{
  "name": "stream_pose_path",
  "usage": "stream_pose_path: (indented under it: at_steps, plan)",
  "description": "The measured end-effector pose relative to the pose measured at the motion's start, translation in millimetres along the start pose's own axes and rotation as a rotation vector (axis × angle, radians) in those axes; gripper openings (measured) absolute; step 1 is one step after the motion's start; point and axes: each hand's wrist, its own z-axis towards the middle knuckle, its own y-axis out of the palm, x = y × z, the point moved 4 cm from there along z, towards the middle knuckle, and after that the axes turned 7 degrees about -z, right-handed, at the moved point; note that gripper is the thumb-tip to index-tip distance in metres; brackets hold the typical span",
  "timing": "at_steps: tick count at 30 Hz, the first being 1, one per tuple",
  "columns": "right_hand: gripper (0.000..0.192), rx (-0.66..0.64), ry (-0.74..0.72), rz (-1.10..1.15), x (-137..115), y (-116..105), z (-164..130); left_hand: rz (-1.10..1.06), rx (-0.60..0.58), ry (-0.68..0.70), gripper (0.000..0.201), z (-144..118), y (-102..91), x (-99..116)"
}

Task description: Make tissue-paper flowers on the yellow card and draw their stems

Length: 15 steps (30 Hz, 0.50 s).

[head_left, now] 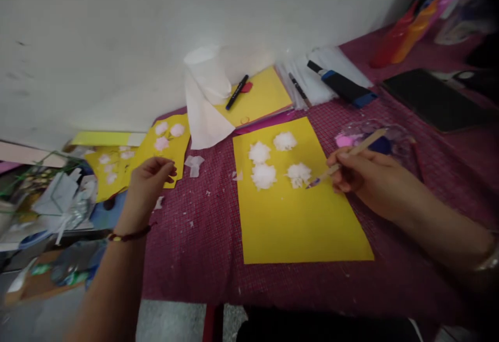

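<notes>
My right hand (pixel 360 178) is closed around a paintbrush (pixel 364 142) with a pale handle. Its purple-stained tip points down at the yellow sheet (pixel 292 222), right beside a fluffy white tuft (pixel 299 174). Several such tufts lie on the upper half of that sheet, among them one white tuft (pixel 263 176) farther left. My left hand (pixel 150 181) hovers over the table's left part, fingers loosely curled and nothing visible in them. Behind my right hand sits a clear palette (pixel 401 136) with pink paint (pixel 346 140) and dark blue-purple paint (pixel 380 145), partly hidden by the hand.
A paper roll (pixel 208 79), black marker (pixel 237 92) and black-and-blue tool (pixel 345 86) lie toward the wall. Another yellow sheet (pixel 181 147) with pale pink tufts is behind my left hand. A dark tablet-like slab (pixel 436 97) lies right. Paper scraps (pixel 194 165) dot the maroon cloth (pixel 195 259).
</notes>
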Motion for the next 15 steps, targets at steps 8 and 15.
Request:
stream_pose_path:
  at_steps: [8,15]
  plan:
    - [0.017,0.057,0.004,-0.094,6,-3,5,0.563,-0.149,0.356,0.025,-9,51.1,-32]
    - [0.017,0.079,-0.011,-0.076,1,-2,2,0.456,-0.019,0.244,0.021,1,45.8,-19]
